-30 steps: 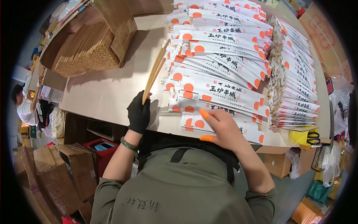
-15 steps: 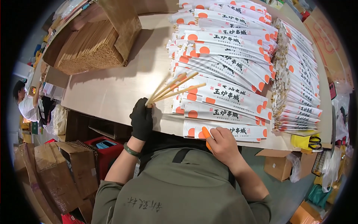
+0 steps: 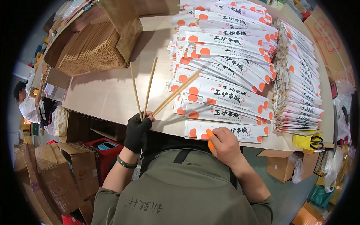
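Head view: fingertips of the left hand (image 3: 138, 129), in a black fabric glove, pinch several long, round, pale wooden sticks (image 3: 150, 86) by their lower ends, just left of the near end of the broad pile of white paper sleeves with orange dots (image 3: 232, 98); the sticks splay upward, two apart and the others blurred, leaning toward the pile; the right hand (image 3: 227, 146) has its fingers curled close together, with orange covers on two digits, over the flat white paper sleeve (image 3: 192, 128) at the pile's near end, though I cannot tell whether they pinch it or only rest there; a pinch so low on fanned sticks could let one slip out or cross another, and a sideways push from the right hand could crease the thin paper; farther out, a brown cardboard box (image 3: 122, 22) with a dense block of wooden sticks (image 3: 90, 47) stands well left of the pile; a second, slanted stack of white sleeves (image 3: 300, 90) lies just right of the pile; black-handled scissors (image 3: 317, 143) sit beyond the pile's near right corner.
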Motion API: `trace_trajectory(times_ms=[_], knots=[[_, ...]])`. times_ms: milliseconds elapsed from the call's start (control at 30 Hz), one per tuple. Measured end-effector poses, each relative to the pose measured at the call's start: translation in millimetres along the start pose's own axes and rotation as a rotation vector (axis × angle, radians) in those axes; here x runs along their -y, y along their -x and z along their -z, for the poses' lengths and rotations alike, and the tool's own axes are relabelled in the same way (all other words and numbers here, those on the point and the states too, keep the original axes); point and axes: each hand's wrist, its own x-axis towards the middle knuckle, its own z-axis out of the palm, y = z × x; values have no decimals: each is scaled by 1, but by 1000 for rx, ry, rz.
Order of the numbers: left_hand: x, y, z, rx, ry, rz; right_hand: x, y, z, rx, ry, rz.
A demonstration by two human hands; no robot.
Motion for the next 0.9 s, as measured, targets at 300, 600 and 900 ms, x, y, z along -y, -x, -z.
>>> trace_trajectory(times_ms=[300,600,900], knots=[[-12,15,9,99,-327,-117,-12,-20,15,-11,-338,-490],[-19,14,30,132,-580,-301,-16,-43,43,47,-861,-767],[-27,18,-52,475,64,-279,30,-78,4,34,-128,171]])
